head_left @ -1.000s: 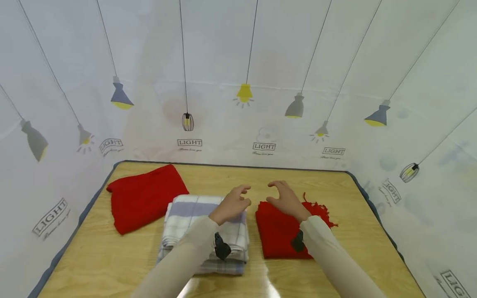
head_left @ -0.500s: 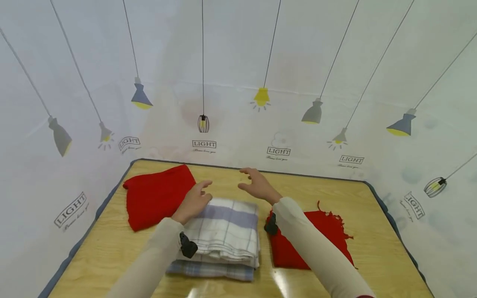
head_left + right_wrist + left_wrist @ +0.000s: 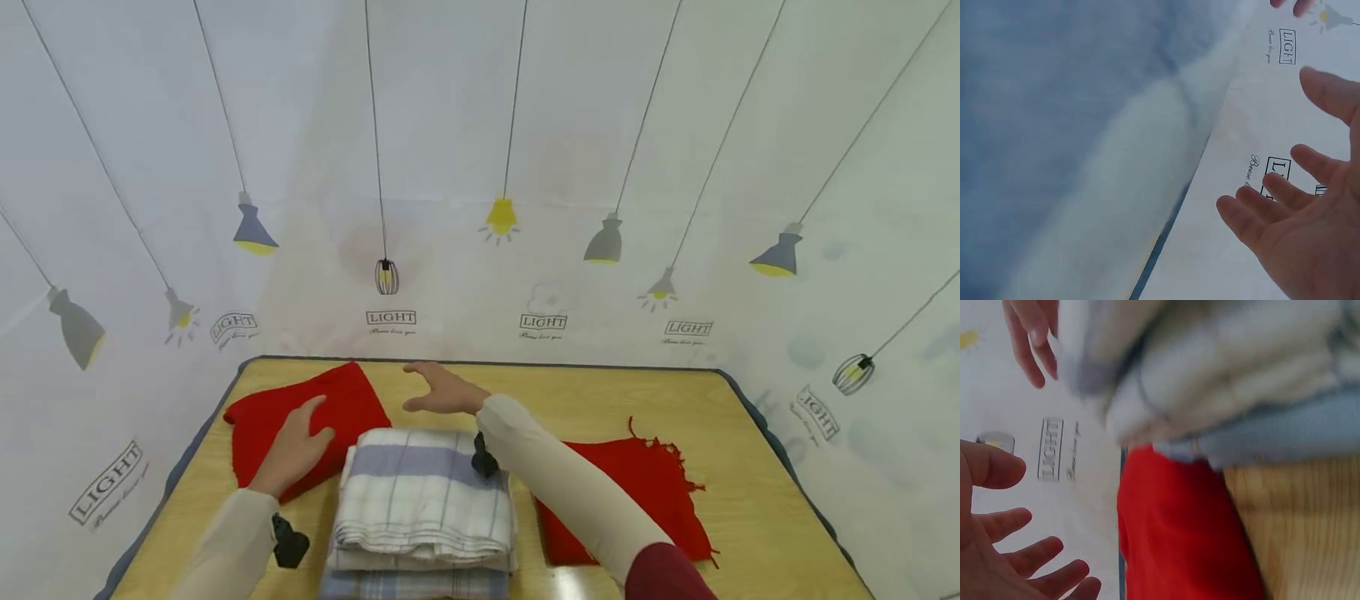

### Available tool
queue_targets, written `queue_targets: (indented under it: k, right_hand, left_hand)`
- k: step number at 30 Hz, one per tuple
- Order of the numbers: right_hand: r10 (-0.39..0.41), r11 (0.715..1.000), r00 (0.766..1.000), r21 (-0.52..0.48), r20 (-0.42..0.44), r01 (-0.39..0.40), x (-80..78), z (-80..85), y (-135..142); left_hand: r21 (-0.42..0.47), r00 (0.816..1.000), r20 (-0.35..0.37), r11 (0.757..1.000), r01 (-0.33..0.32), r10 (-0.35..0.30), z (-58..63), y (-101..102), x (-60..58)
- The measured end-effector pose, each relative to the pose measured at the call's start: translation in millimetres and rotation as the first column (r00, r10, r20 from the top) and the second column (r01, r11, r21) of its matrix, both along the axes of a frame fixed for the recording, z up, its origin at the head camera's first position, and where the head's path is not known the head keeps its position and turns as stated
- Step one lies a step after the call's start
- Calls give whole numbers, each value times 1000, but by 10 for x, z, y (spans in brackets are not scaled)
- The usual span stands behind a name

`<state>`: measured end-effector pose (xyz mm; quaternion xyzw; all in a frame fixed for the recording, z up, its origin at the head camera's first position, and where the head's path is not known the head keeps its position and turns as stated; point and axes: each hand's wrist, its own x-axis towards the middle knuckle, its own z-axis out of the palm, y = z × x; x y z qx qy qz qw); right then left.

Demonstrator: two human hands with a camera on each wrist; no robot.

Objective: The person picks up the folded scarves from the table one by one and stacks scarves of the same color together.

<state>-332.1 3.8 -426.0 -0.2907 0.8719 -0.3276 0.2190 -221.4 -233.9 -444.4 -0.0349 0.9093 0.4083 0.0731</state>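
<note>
My left hand [image 3: 296, 450] is over the near right part of the left red cloth [image 3: 258, 417], fingers spread and holding nothing. In the left wrist view its fingers [image 3: 1044, 556] are apart and slightly bent. My right hand [image 3: 444, 390] reaches across to the left, beyond the back edge of the folded checked cloths [image 3: 427, 500], its palm facing left. The right wrist view shows its fingers [image 3: 1250, 222] loose, with nothing in them. These white, blue-striped cloths are stacked between the two red ones, a bluish plaid fold at the bottom.
Under the right forearm lies a second red cloth [image 3: 637, 475], folded, with a fringe along its right side. The wooden table [image 3: 757, 517] has a dark blue edge and is walled in by a white sheet [image 3: 465, 108] printed with lamps.
Both hands have moved left, the left one from over the checked stack to the left red cloth, the right one from the right red cloth to behind the stack. The cloths look unmoved.
</note>
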Motion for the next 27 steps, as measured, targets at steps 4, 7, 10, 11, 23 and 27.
queue_targets:
  k: [4,7,10,11,23,27]
  right_hand:
    - [55,998,997,26,52,-56,-76,-48,-259]
    - [91,992,994,87,64,-97,-127,-104,-426]
    - [102,979,993,172,60,-111,-208,-153,-530]
    - [94,974,994,203,56,-103,-238,-155,-551]
    - [23,938,999,345,39,-35,-351,-101,-820]
    - [-4,934,998,357,68,-20,-385,-237,-897]
  left_hand:
    - [-41,999,40,999,-18,20,-75,-283,37]
    - [-86,999,36,996,-29,32,-137,-436,42]
    - [-128,999,22,991,-39,42,-182,-527,32]
    - [-145,999,20,988,-44,48,-196,-552,23]
    - [-215,987,74,968,-127,146,-530,-797,-184]
    - [-192,979,104,969,-156,178,-637,-802,-236]
